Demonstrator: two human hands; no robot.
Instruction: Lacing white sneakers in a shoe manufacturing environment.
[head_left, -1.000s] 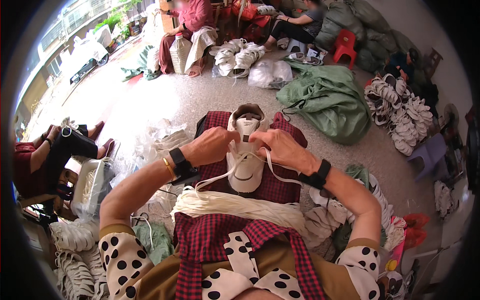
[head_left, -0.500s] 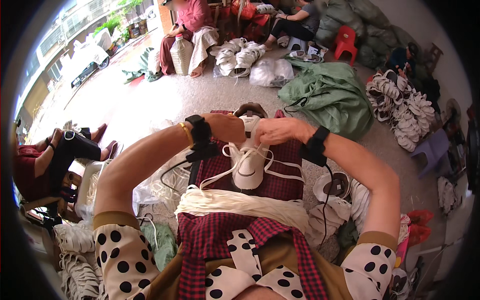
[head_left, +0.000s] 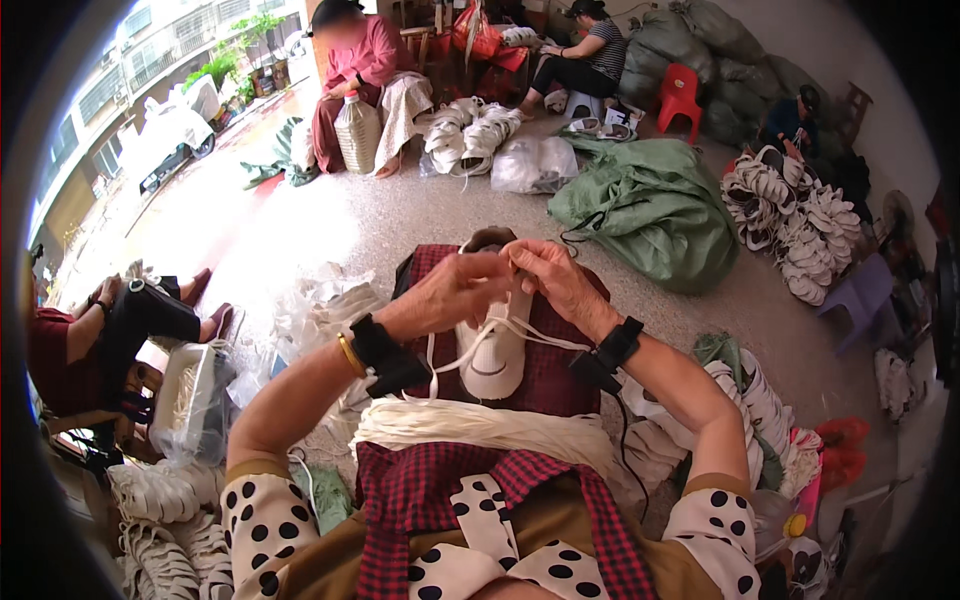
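At the far left, another person sits low on the floor in black trousers (head_left: pixel 140 315), beside a clear bag of white pieces (head_left: pixel 190 400), kept within arm's reach. Nearer the middle, the left hand (head_left: pixel 455 292) is raised over the lap with its fingers closed, pinching the white lace (head_left: pixel 470 352) near the top of the shoe; a dark band (head_left: pixel 385 355) sits on that wrist next to a gold bangle. The white shoe (head_left: pixel 495 350) stands sole-down on the red checked cloth (head_left: pixel 550 375) across the knees, toe toward the wearer, so that the eyelets face the fingers and both hands can work at its upper end. A bundle of white laces (head_left: pixel 480 425) lies across the lap just below the shoe, close at hand. The right hand (head_left: pixel 550 280) meets the left at the shoe's opening, its fingers also closed on the lace, and the 2 loose ends trail down over the shoe's front. Further right lie a green sack (head_left: pixel 650 205) and a heap of white shoes (head_left: pixel 800 225), well apart from the hands.
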